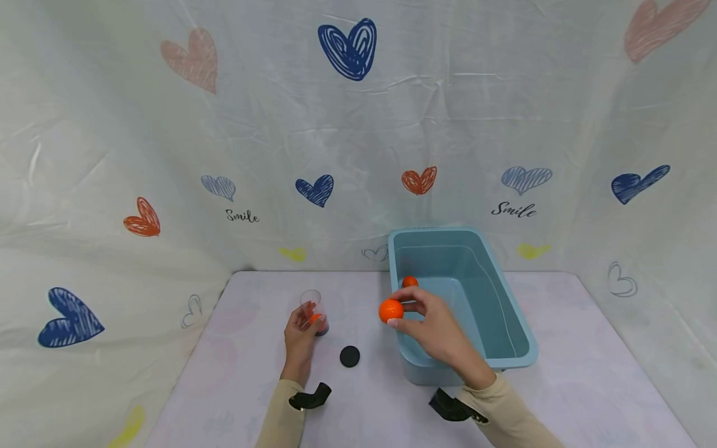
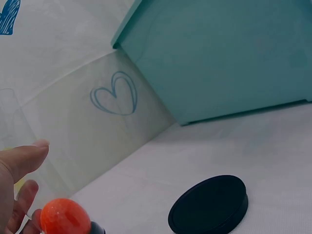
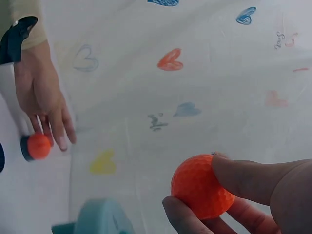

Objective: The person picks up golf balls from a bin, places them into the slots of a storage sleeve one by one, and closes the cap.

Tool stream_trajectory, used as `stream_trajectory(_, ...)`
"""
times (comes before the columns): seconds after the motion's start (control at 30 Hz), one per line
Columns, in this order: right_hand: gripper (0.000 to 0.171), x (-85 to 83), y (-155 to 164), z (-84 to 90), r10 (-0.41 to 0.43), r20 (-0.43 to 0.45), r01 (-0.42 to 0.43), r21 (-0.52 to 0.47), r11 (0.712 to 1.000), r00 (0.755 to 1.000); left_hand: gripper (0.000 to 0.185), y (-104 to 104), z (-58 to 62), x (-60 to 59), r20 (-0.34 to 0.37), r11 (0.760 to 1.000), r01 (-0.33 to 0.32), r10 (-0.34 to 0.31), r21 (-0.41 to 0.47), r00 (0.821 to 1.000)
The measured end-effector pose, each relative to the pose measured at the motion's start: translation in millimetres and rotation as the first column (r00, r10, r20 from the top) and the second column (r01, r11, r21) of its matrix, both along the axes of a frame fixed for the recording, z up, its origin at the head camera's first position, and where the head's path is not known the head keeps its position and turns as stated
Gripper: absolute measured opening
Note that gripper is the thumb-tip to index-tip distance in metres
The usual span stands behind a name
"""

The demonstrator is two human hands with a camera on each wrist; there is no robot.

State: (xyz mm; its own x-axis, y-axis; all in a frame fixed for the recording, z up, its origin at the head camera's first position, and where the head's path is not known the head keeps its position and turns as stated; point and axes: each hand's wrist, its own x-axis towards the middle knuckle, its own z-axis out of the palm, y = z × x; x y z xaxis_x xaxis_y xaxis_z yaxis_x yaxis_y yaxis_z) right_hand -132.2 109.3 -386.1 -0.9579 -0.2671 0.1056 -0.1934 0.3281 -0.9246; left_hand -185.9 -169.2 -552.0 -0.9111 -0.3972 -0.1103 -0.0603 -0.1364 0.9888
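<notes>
My left hand (image 1: 299, 341) holds a clear tube (image 1: 310, 297) upright on the table, thumb on one side and fingers on the other. Low inside the tube, by its dark base, sits an orange ball (image 2: 63, 217). With thumb and fingertips, my right hand (image 1: 435, 326) pinches a dimpled orange golf ball (image 3: 201, 186). That ball is in the air at the left rim of a blue-green plastic bin (image 1: 518, 323). Another orange ball (image 1: 410, 282) lies in the bin, partly hidden behind the right hand. Between the hands, a round black lid (image 1: 350, 356) lies flat.
The bin stands on the right half of the pale table (image 1: 224, 386), near its back edge. A white sheet (image 1: 269, 130) with printed hearts hangs behind and at the sides. Black straps sit on both wrists over beige sleeves (image 1: 282, 414).
</notes>
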Motion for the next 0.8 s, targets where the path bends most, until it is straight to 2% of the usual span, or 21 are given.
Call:
stream_trajectory(0.27,0.032,6.4,-31,-5.9,0.039,-0.011,-0.040,-0.079,0.996,0.999,0.054,1,0.4,0.0,0.029,1.000,0.004,-0.003,-0.011,1.000)
stream_trajectory(0.57,0.034,7.4,-62,-12.8,0.071,-0.028,-0.073,-0.092,0.993,0.997,0.054,0,1.0,1.7,0.054,0.999,0.017,-0.014,-0.046,0.998)
stream_trajectory(0.8,0.032,6.2,-85,-21.1,0.099,-0.030,-0.102,-0.172,0.980,0.995,0.056,-1,2.0,3.9,0.060,0.998,0.047,-0.044,-0.044,0.997)
